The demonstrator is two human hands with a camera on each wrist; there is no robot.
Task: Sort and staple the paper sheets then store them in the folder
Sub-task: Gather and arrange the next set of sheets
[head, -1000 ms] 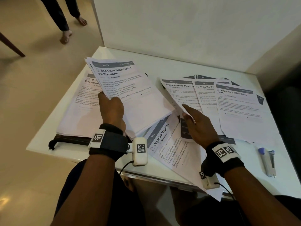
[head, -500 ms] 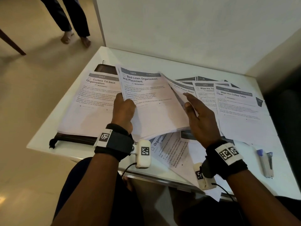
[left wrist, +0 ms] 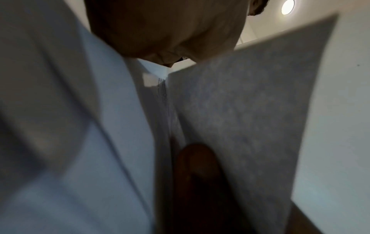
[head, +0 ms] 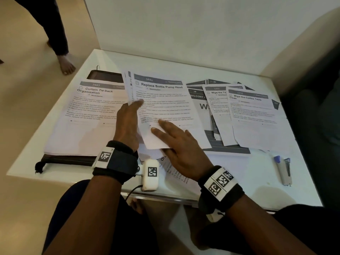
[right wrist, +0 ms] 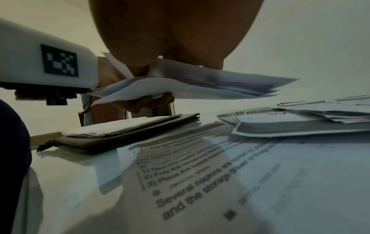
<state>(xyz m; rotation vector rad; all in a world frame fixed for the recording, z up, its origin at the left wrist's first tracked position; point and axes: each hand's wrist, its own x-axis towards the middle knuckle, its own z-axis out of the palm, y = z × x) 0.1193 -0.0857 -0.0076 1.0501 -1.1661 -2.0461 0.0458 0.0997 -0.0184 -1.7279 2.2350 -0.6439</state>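
While the left hand [head: 127, 124] grips the held stack [head: 161, 107], the right hand [head: 176, 144], fingers flat, should keep edges aligned.

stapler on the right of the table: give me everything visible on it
The small grey stapler with a blue end cap lies flat on the glossy white table, near its right front edge, long axis running roughly front to back, blue end farther from the person. Casing looks plastic, with some metal along one side. Nothing touches it: both hands are away at the papers, and the nearest sheets stop short of it.
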